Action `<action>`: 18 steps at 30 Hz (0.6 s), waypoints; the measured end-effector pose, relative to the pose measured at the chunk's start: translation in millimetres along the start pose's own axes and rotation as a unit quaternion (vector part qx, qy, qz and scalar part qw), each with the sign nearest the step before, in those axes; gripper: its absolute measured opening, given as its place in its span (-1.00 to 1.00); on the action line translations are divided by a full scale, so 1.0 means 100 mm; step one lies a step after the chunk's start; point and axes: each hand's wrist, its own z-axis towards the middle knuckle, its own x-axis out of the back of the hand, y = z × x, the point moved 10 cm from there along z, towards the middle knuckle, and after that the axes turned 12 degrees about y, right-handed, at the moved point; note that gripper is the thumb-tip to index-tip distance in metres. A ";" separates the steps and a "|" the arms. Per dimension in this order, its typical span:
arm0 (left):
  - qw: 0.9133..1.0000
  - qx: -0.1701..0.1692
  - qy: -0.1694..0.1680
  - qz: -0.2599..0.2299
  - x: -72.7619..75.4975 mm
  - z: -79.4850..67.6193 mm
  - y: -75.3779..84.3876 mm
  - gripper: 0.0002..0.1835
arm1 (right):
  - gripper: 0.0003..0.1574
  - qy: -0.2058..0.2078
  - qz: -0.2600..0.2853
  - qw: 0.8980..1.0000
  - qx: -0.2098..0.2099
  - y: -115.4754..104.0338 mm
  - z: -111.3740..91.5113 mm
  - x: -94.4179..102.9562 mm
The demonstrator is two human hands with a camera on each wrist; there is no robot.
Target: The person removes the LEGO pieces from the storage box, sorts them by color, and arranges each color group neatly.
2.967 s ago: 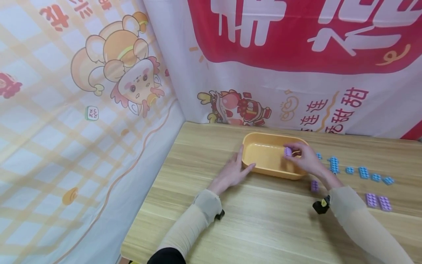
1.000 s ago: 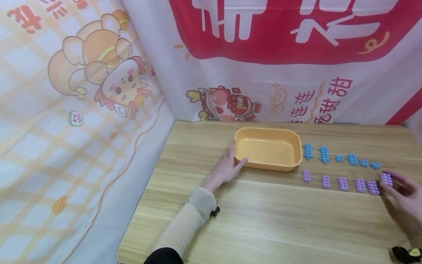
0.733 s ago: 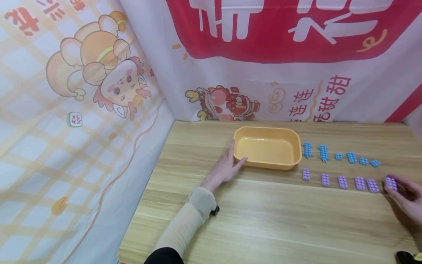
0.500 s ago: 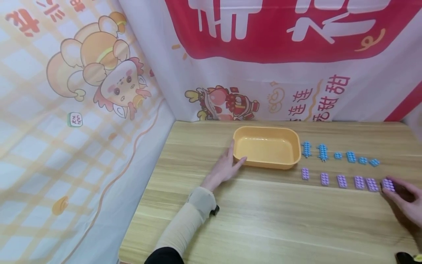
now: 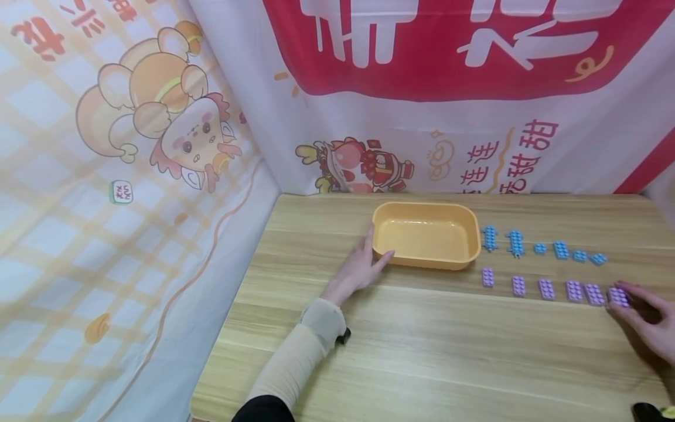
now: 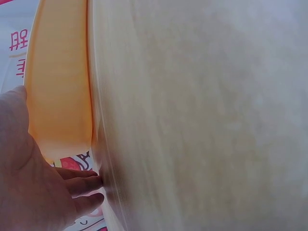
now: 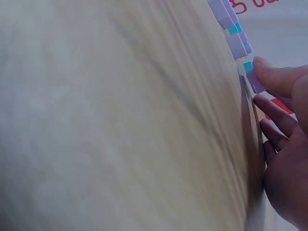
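In the head view a yellow-orange plastic basin (image 5: pixel 426 234) stands at the back of the table with nothing inside. My left hand (image 5: pixel 357 271) touches its left end, thumb along the front wall and fingers extended along the side. The basin wall (image 6: pixel 60 82) shows beside my left hand (image 6: pixel 33 168) in the left wrist view. At the far right, my right hand (image 5: pixel 651 316) pinches a purple building brick (image 5: pixel 618 296) between thumb and finger at the end of a purple row. In the right wrist view my right hand (image 7: pixel 288 139) partly covers that purple brick (image 7: pixel 254 81).
More purple bricks (image 5: pixel 546 289) line up left of the held one. Behind them runs a row of blue pieces (image 5: pixel 515 242), some with side pegs. All lie on the wooden table (image 5: pixel 422 351), right of the basin. A printed cloth (image 5: pixel 337 117) hangs behind the table.
Three seconds ago my right hand was inside the basin with a purple brick. Since then the purple row has grown, and the held brick has shifted slightly left towards it. My left hand stays at the basin.
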 end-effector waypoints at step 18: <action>1.000 -0.019 0.005 0.001 -0.01 0.01 -0.02 0.12 | -0.11 -0.005 -0.036 0.999 0.004 0.03 -0.04 -0.06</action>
